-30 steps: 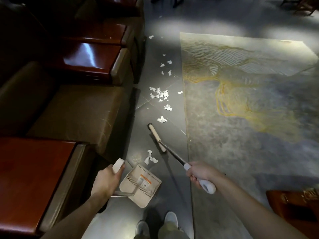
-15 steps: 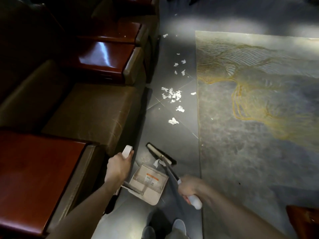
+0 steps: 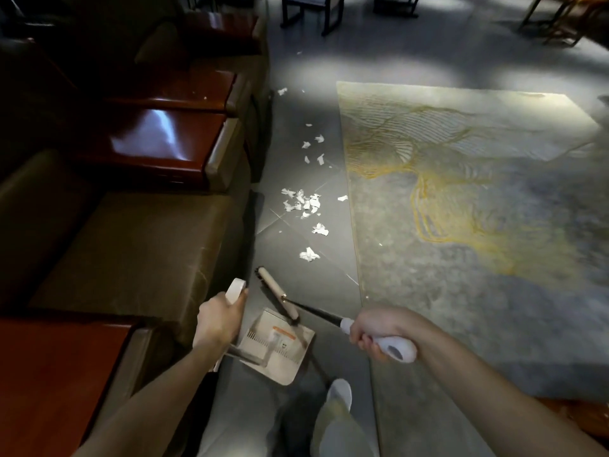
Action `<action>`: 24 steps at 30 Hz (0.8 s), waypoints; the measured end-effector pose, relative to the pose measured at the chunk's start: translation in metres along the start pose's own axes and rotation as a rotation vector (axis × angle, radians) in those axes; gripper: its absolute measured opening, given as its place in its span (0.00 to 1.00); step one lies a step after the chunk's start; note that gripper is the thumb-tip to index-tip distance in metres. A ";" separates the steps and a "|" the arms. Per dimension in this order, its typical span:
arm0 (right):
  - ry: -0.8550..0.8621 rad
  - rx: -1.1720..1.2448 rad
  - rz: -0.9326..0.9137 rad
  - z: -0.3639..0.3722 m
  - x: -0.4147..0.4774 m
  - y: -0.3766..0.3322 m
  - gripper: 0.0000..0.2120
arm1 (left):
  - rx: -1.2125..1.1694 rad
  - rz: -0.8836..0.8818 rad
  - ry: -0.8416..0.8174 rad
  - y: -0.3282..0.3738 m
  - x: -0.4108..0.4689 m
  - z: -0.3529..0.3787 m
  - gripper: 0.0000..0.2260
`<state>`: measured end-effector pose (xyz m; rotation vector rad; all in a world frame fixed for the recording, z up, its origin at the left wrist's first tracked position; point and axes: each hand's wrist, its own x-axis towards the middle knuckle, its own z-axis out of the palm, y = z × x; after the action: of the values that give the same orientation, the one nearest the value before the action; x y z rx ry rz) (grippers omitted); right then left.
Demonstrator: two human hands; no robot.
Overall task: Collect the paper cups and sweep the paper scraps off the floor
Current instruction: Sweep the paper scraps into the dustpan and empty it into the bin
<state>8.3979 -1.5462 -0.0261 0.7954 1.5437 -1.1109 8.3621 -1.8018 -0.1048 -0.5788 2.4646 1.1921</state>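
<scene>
My left hand (image 3: 219,319) grips the white handle of a beige dustpan (image 3: 280,352) that sits on the dark floor by my feet. My right hand (image 3: 375,331) grips the white grip of a broom (image 3: 278,296); its beige head lies across the pan's front lip. White paper scraps (image 3: 303,204) lie scattered on the floor ahead, the nearest one (image 3: 309,254) just beyond the broom head, with more farther up the aisle (image 3: 313,148). No paper cups are in view.
Brown armchairs (image 3: 131,245) with glossy red-brown wooden armrests (image 3: 158,140) line the left side. A large grey and gold rug (image 3: 478,209) covers the floor on the right. Dark chair legs (image 3: 313,11) stand at the far end. My shoe (image 3: 339,390) is behind the pan.
The broom head swept back from the open floor to the dustpan's lip, and the scraps that lay in front of the pan are no longer on the floor. I have stepped forward.
</scene>
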 end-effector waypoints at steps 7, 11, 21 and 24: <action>0.351 -0.229 -0.253 -0.094 0.066 -0.092 0.09 | -0.005 0.016 0.016 0.084 0.083 0.027 0.18; 0.398 -0.417 -0.296 -0.168 0.106 -0.148 0.05 | 0.035 -0.051 0.055 0.134 0.139 0.048 0.19; 0.305 -0.467 -0.204 -0.257 0.176 -0.241 0.08 | 0.068 -0.116 0.137 0.212 0.247 0.078 0.17; 0.198 -0.692 -0.164 -0.258 0.169 -0.258 0.07 | 0.117 -0.108 0.150 0.222 0.265 0.083 0.19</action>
<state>8.0314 -1.4048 -0.1130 0.3105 2.0178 -0.5416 8.0344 -1.6663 -0.1311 -0.7820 2.5694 0.9888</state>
